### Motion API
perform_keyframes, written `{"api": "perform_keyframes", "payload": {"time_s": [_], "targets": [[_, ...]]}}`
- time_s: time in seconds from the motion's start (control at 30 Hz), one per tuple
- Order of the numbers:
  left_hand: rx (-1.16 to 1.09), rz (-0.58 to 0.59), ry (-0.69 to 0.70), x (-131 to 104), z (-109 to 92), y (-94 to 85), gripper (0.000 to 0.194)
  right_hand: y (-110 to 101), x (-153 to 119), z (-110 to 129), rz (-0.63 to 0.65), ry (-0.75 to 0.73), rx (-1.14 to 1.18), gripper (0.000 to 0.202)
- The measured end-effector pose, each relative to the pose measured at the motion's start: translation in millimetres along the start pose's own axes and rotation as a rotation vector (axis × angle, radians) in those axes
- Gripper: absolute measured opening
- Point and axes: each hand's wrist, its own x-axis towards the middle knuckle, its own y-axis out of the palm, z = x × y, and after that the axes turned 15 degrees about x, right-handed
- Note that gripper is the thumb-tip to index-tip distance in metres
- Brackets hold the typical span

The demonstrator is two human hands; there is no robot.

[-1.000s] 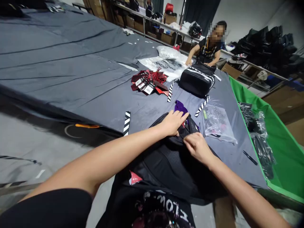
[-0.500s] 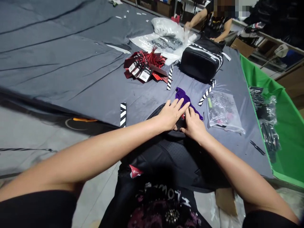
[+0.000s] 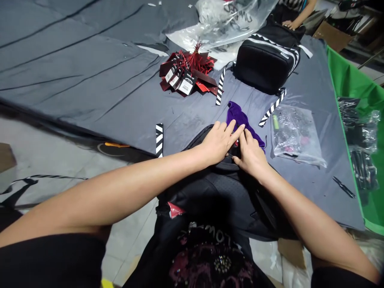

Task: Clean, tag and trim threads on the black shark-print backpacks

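Near the front edge of the grey cloth-covered tabletop (image 3: 123, 104) lies a black-and-white striped strap (image 3: 159, 140), and farther back to its right sits a bundle of red and black card tags (image 3: 186, 86). Next comes the left hand (image 3: 220, 142), fingers spread over the black fabric bag (image 3: 222, 192) at the near edge, then a crumpled purple cloth (image 3: 238, 115) just beyond, and the right hand (image 3: 252, 156), fingers close together; whether either pinches fabric is hidden. Rightward are a black backpack with white zigzag trim (image 3: 261, 66), a clear plastic bag (image 3: 295, 138) and black snips (image 3: 344, 187).
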Motion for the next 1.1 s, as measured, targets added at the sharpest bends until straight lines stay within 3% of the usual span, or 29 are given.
{"api": "perform_keyframes", "payload": {"time_s": [0.1, 0.3, 0.37, 0.6, 0.7, 0.83, 1.0, 1.1], "targets": [[-0.006, 0.022, 0.036, 1.0, 4.3, -0.7, 0.1, 0.2, 0.0, -0.6, -0.002, 0.007, 0.006, 0.104], [0.059, 0.12, 0.051, 4.7, 3.1, -4.1, 0.13, -1.2, 2.0, 2.6, 0.029, 0.051, -0.007, 0.102], [0.073, 0.142, 0.034, 5.2, 1.4, -6.4, 0.125, -2.1, 2.5, 3.5, 0.049, 0.068, -0.028, 0.102], [0.05, 0.094, 0.01, 3.0, 1.9, -9.5, 0.081, -3.2, 1.3, 3.9, 0.045, 0.058, -0.075, 0.098], [0.033, 0.064, -0.006, -1.0, 3.0, -8.0, 0.089, -5.3, 0.3, 7.5, 0.048, 0.063, -0.098, 0.097], [0.034, 0.103, -0.171, -6.8, 2.8, -5.5, 0.102, -6.0, 1.5, 12.2, 0.045, 0.043, -0.136, 0.096], [0.039, 0.117, -0.211, -7.7, 1.0, -2.5, 0.097, -1.7, 8.7, 13.4, 0.02, 0.027, -0.185, 0.11], [0.042, 0.111, -0.21, -7.1, 0.8, -1.6, 0.096, 0.4, 10.0, 14.5, 0.042, 0.022, -0.163, 0.107]]}}
